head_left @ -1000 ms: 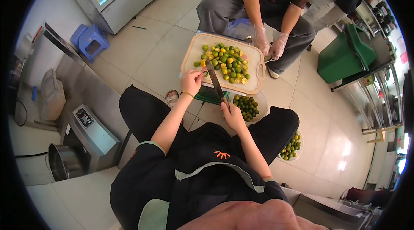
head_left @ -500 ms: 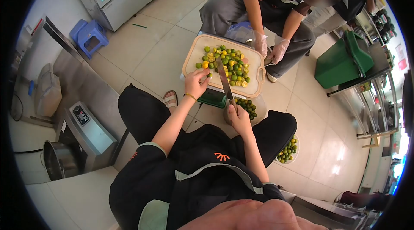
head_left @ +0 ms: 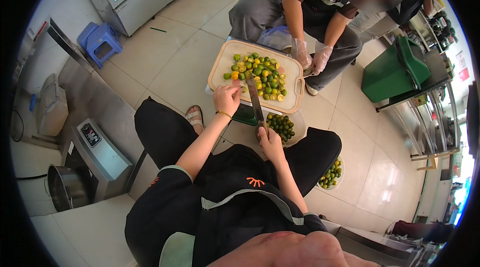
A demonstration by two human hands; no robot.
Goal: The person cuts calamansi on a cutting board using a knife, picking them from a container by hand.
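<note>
My right hand is wrapped round the handle of a long kitchen knife, its blade reaching up over the near edge of the cutting board. Just left of the blade, my left hand pinches a small green lime against the board, partly hidden by the fingers. Whole and halved limes, green and yellow, lie spread across the board beyond both hands.
Below the board sits a bowl of whole limes; another container of limes stands on the floor at right. Opposite sits a person in plastic gloves. A green bin, a blue stool and a steel pot are around.
The knife and my right hand have shifted slightly left, bringing the blade nearer my left fingertips. My left hand remains at the board's near edge, its fingers drawn in more.
</note>
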